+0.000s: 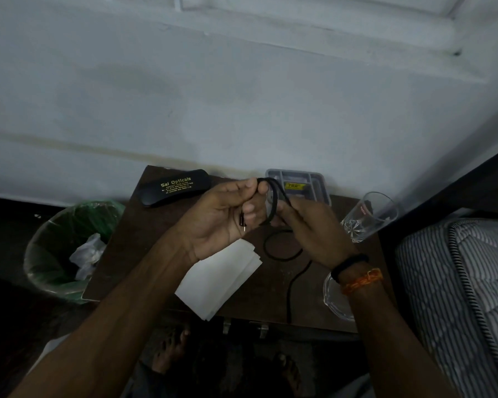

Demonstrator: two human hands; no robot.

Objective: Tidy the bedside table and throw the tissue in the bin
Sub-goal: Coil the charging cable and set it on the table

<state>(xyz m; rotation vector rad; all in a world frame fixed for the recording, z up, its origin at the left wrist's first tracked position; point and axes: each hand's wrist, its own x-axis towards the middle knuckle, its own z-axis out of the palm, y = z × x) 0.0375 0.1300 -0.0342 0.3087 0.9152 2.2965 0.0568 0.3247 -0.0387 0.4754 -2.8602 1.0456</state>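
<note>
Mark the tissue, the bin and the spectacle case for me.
tissue (219, 278), head view, middle of the white sheet.
bin (41, 254), head view, its clear left wall.
spectacle case (174, 187), head view, lid by the gold lettering.

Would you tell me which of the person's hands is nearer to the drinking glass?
The right hand. It holds the black cable just left of the glass, while the left hand holds the cable farther left, nearer the spectacle case.
</note>
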